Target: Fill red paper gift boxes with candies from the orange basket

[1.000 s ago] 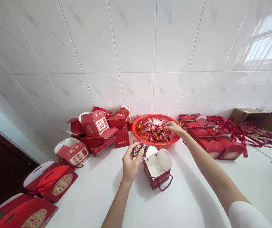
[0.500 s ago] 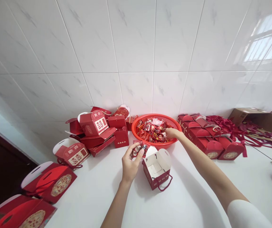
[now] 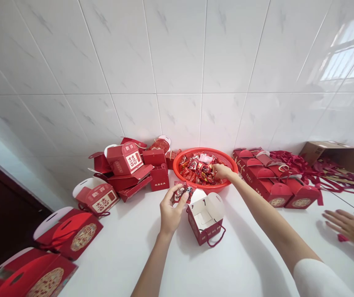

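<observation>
In the red basket at the far middle of the table, the right hand has its fingers among wrapped sweets; their grip cannot be told. The left hand pinches red-wrapped sweets between thumb and fingers, beside the open box, nearer than the basket.

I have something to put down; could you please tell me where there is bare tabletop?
The white table is bare between the left forearm and the gift boxes, between both forearms in front of the open box, and between the right forearm and the other person's hand. Crowded: along the wall, around the candy basket.
</observation>
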